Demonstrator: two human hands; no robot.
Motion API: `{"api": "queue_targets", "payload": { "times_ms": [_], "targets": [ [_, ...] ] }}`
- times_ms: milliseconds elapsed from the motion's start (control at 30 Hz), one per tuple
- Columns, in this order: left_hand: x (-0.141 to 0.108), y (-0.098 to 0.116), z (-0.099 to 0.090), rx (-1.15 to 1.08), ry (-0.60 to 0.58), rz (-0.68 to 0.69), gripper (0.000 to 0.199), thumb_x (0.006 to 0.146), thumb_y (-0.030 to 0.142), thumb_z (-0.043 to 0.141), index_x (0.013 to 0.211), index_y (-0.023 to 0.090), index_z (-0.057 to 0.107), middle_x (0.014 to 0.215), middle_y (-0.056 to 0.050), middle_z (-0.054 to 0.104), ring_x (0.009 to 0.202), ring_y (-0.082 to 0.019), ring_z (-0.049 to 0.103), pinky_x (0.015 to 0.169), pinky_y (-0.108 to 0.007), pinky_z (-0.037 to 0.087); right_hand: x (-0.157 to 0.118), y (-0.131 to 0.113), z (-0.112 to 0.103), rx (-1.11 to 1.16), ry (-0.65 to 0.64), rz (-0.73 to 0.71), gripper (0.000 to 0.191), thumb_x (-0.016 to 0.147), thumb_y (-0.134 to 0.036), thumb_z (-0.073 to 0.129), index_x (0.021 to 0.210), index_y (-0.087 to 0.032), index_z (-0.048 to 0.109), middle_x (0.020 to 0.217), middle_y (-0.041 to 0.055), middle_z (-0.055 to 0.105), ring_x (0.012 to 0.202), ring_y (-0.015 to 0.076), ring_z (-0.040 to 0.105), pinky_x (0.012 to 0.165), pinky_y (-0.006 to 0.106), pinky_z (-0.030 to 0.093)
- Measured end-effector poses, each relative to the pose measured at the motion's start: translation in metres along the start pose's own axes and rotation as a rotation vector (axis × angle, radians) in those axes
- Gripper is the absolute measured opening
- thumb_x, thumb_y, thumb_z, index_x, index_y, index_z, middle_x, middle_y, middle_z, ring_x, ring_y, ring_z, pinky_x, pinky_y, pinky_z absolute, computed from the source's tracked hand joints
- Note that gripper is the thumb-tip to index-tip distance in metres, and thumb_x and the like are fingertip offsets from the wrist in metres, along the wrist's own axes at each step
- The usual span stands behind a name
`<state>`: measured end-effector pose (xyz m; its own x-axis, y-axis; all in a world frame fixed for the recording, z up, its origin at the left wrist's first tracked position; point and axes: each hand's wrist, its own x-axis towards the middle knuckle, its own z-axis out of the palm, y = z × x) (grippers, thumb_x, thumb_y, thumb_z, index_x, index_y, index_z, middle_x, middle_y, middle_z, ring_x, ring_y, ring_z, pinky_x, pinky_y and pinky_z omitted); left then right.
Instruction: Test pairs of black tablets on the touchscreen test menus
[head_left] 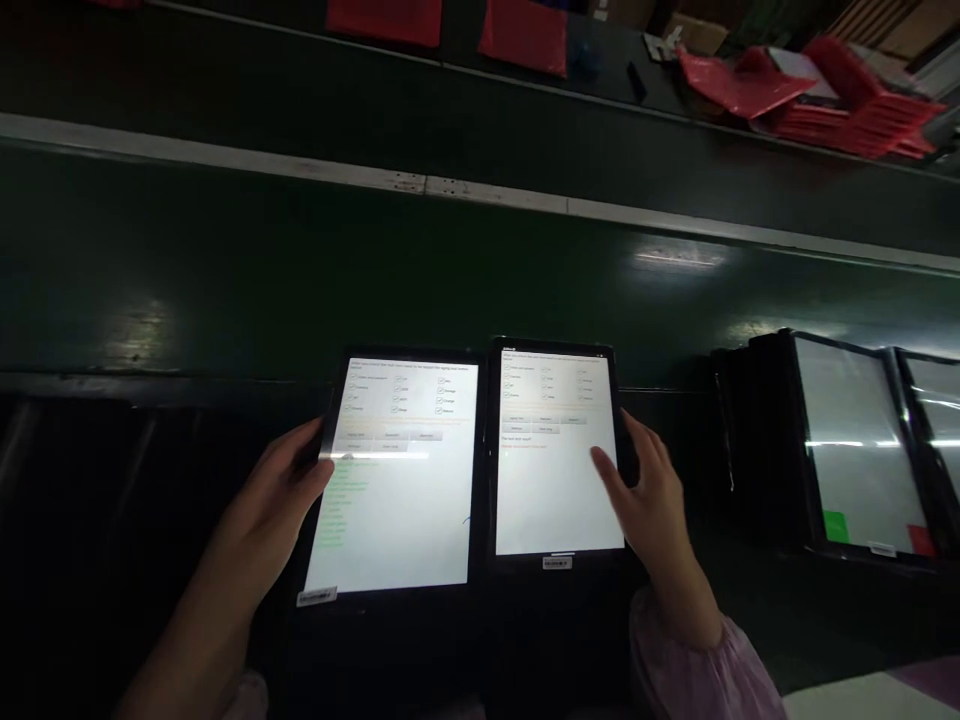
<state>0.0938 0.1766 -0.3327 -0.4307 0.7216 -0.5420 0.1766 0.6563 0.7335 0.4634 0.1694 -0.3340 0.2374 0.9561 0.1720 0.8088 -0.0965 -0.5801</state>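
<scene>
Two lit tablets lie side by side before me, the left tablet (420, 500) and the right tablet (555, 510). Both screens show check boxes, grey buttons and lines of text; green lines run down the left one. My left hand (281, 475) grips the left tablet's outer edge, thumb on the front bezel and fingers hidden behind. Around the right tablet's outer edge closes my right hand (649, 485), its thumb over the screen. Each tablet has a small white barcode label near its lower edge.
At the right stand more tablets, one (862, 450) with green and red squares on its screen. A pale metal rail (495, 195) crosses the dark green bench (337, 260). Beyond it lie red plastic sleeves (847, 110), stacked at the far right, and further red sleeves (525, 38).
</scene>
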Motion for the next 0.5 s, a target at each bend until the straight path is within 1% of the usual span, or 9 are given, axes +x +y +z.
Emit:
{"api": "queue_targets", "payload": {
  "times_ms": [67,100,200,267,367,500],
  "targets": [
    [0.002,-0.002,0.002,0.050,0.021,0.008,0.057,0.083,0.057,0.078,0.136,0.037,0.071,0.146,-0.002,0.069,0.140,-0.038,0.063,0.115,-0.051,0.057,0.007,0.003,0.005,0.123,-0.092,0.068,0.078,0.097,-0.078,0.061,0.152,-0.023,0.061,0.133,0.0172,0.071,0.116,0.0354,0.072,0.088,0.052,0.066],
    [0.004,-0.004,0.003,0.090,0.038,0.013,0.056,0.083,0.059,0.077,0.135,0.038,0.071,0.148,-0.002,0.068,0.141,-0.039,0.061,0.114,-0.051,0.057,0.011,0.004,0.007,0.164,-0.111,0.087,0.080,0.095,-0.078,0.063,0.154,-0.023,0.060,0.132,0.0168,0.071,0.114,0.0355,0.073,0.088,0.052,0.066],
    [0.009,-0.011,0.005,0.199,0.068,0.040,0.054,0.083,0.061,0.075,0.133,0.041,0.072,0.151,0.001,0.065,0.147,-0.039,0.056,0.112,-0.050,0.059,0.026,0.004,0.008,0.209,-0.113,0.111,0.084,0.091,-0.079,0.066,0.154,-0.024,0.061,0.128,0.0153,0.072,0.115,0.0365,0.072,0.092,0.054,0.065],
    [0.013,-0.016,0.006,0.224,0.073,0.079,0.055,0.082,0.063,0.073,0.132,0.041,0.071,0.156,0.003,0.061,0.151,-0.040,0.051,0.110,-0.049,0.060,0.033,0.005,0.008,0.212,-0.114,0.117,0.084,0.089,-0.079,0.067,0.152,-0.024,0.063,0.124,0.0142,0.073,0.114,0.0362,0.071,0.092,0.053,0.064],
    [0.019,-0.023,0.007,0.220,0.080,0.126,0.059,0.081,0.067,0.072,0.133,0.041,0.070,0.160,0.003,0.058,0.153,-0.042,0.047,0.109,-0.050,0.061,0.034,0.005,0.008,0.223,-0.084,0.114,0.076,0.091,-0.073,0.068,0.149,-0.024,0.066,0.118,0.0127,0.074,0.106,0.0334,0.072,0.085,0.049,0.065],
    [0.026,-0.029,0.010,0.220,0.096,0.096,0.056,0.080,0.067,0.071,0.129,0.041,0.071,0.155,0.001,0.062,0.154,-0.044,0.046,0.110,-0.053,0.060,0.017,0.002,0.006,0.222,-0.014,0.105,0.057,0.097,-0.063,0.067,0.138,-0.023,0.071,0.119,0.0139,0.073,0.090,0.0279,0.072,0.070,0.042,0.065]
  ]
}}
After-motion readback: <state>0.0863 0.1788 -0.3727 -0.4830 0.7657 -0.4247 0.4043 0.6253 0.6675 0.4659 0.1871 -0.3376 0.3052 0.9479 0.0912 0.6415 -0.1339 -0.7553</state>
